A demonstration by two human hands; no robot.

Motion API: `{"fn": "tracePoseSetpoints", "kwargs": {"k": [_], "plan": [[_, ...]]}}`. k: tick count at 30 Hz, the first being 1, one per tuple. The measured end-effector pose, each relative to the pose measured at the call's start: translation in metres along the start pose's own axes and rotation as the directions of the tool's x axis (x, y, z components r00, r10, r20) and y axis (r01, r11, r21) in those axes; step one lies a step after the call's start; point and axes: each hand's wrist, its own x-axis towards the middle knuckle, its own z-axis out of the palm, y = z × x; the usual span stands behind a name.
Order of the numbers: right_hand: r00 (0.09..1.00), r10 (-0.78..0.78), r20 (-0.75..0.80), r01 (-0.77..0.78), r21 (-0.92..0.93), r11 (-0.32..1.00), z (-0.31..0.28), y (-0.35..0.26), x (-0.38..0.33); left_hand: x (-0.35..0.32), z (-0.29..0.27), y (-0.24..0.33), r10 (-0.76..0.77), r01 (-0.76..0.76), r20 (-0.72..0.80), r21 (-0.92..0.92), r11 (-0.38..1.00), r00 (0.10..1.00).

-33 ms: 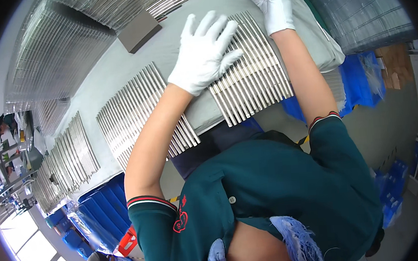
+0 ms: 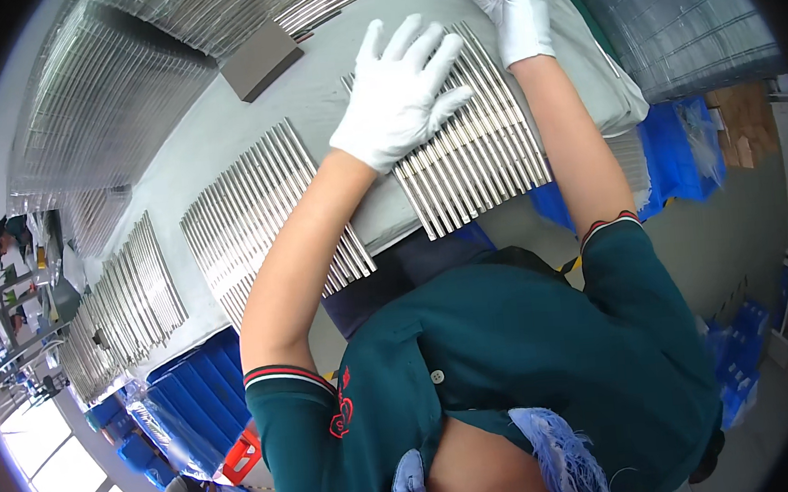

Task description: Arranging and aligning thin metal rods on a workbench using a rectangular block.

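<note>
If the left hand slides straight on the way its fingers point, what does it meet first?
Probably the right hand: the left hand lies flat on the row of metal rods, fingers pointing up-right toward it. Depth is unclear.

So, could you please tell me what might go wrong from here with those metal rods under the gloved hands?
1. The left hand lies flat on a row of metal rods whose near ends reach the table edge; a push toward it could roll some off.
2. The right hand works at the row's far end, so uneven pressure might skew the rods.
3. The neighbouring row lies close and could get knocked.
</note>
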Motion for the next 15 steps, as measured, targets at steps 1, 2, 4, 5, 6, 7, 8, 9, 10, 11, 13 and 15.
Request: {"fn": "tracePoseSetpoints", "kwargs": {"k": [1, 2, 4, 5, 6, 7, 8, 9, 10, 11, 13, 15], "plan": [[0.999, 0.029, -0.026, -0.029, -0.011, 1.0, -0.003, 0.001, 0.0, 0.011, 0.013, 0.007, 0.002, -0.002, -0.003, -0.004, 1.0, 1.0], [0.997, 0.058, -0.05, -0.058, -0.018, 0.998, -0.002, 0.0, 0.0, 0.021, 0.022, 0.012, -0.056, 0.054, -0.044, -0.054, 0.997, 0.997], [0.991, 0.068, -0.114, -0.072, -0.03, 0.997, 0.002, -0.001, -0.002, 0.023, 0.028, 0.012, -0.12, 0.112, -0.083, -0.103, 0.988, 0.989], [0.993, 0.061, -0.104, -0.063, -0.019, 0.998, 0.0, -0.001, -0.002, 0.022, 0.028, 0.014, -0.127, 0.119, -0.066, -0.115, 0.986, 0.99], [0.994, 0.055, -0.092, -0.055, -0.006, 0.998, 0.0, 0.0, -0.002, 0.019, 0.027, 0.015, -0.135, 0.128, -0.049, -0.125, 0.984, 0.99], [0.994, 0.057, -0.091, -0.058, -0.006, 0.998, -0.001, -0.001, -0.002, 0.016, 0.025, 0.013, -0.138, 0.131, -0.047, -0.125, 0.983, 0.989], [0.992, 0.071, -0.106, -0.073, -0.014, 0.997, 0.004, -0.006, -0.006, 0.009, 0.022, 0.01, -0.122, 0.12, -0.011, -0.108, 0.987, 0.992], [0.989, 0.085, -0.12, -0.089, -0.021, 0.996, 0.007, -0.007, -0.008, 0.002, 0.018, 0.006, -0.107, 0.109, 0.026, -0.092, 0.99, 0.994], [0.989, 0.091, -0.118, -0.094, -0.018, 0.995, 0.007, -0.005, -0.008, -0.006, 0.013, 0.002, -0.111, 0.113, 0.03, -0.088, 0.99, 0.993], [0.991, 0.091, -0.093, -0.092, -0.002, 0.996, 0.003, -0.005, -0.006, -0.014, 0.006, -0.001, -0.107, 0.112, 0.072, -0.06, 0.992, 0.992], [0.995, 0.09, -0.053, -0.087, 0.054, 0.995, -0.007, 0.001, -0.001, -0.03, -0.009, -0.005, -0.11, 0.117, 0.174, -0.03, 0.993, 0.979], [0.989, 0.107, -0.098, -0.106, 0.013, 0.994, 0.016, -0.008, -0.011, -0.048, -0.025, -0.013, -0.108, 0.109, 0.22, 0.01, 0.994, 0.969]]}}
